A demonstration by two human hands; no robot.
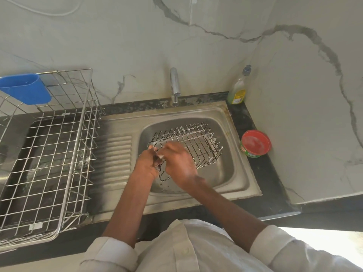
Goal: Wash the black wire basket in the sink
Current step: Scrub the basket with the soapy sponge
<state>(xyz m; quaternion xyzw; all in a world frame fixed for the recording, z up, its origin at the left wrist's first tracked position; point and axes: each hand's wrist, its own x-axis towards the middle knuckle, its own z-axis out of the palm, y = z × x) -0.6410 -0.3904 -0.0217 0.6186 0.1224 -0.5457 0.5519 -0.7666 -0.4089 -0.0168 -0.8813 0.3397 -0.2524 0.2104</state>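
Observation:
The black wire basket [196,142] lies tilted in the steel sink [231,173], its wires streaked with white foam. My left hand [148,163] grips the basket's near left corner. My right hand [179,161] lies over the basket's near edge beside the left one, fingers curled on the wires with soap foam between the two hands; whether it holds a scrubber is hidden. The tap [175,86] stands behind the sink and no water is seen running.
A large steel dish rack [59,154] with a blue plastic cup [25,88] stands on the left. The ribbed drainboard [115,160] lies between rack and basin. A dish-soap bottle [238,88] and a red soap tub [255,143] sit on the black counter at right.

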